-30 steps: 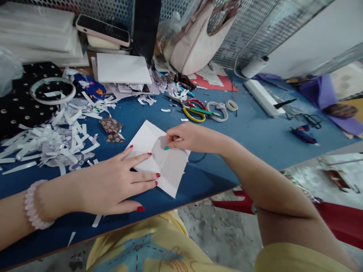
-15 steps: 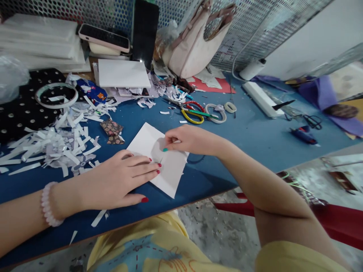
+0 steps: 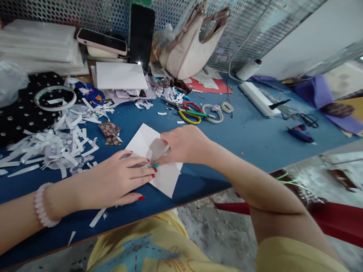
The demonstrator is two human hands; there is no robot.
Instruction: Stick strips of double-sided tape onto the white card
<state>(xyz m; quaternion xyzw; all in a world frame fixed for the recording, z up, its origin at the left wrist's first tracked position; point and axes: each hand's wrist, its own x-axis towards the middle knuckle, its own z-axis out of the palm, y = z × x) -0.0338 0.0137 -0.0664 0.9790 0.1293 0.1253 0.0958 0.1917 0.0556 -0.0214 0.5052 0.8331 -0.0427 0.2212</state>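
Observation:
A white sheet of paper or card (image 3: pixel 167 181) lies at an angle on the blue tabletop, close to its front edge. My left hand (image 3: pixel 113 179) rests flat on the left part of the sheet, fingers stretched out and slightly spread. My right hand (image 3: pixel 185 147) is over the sheet's right side with its fingers curled. Its thumb tip touches the sheet beside my left fingertips. Whatever the curled right fingers pinch is hidden. A small piece of floral fabric (image 3: pixel 110 132) lies just beyond the sheet's left corner.
Heaped paper strips (image 3: pixel 62 149) lie on the left, near a roll of tape (image 3: pixel 55 98). Scissors (image 3: pixel 190 115) with red and yellow handles lie beyond the sheet. A stack of white cards (image 3: pixel 121 75), a phone (image 3: pixel 141 36) and a handbag (image 3: pixel 185 53) stand at the back.
My right hand has moved left and toward me over the sheet, bringing its thumb to my left fingertips. My left hand stays flat on the sheet. The view has shifted slightly.

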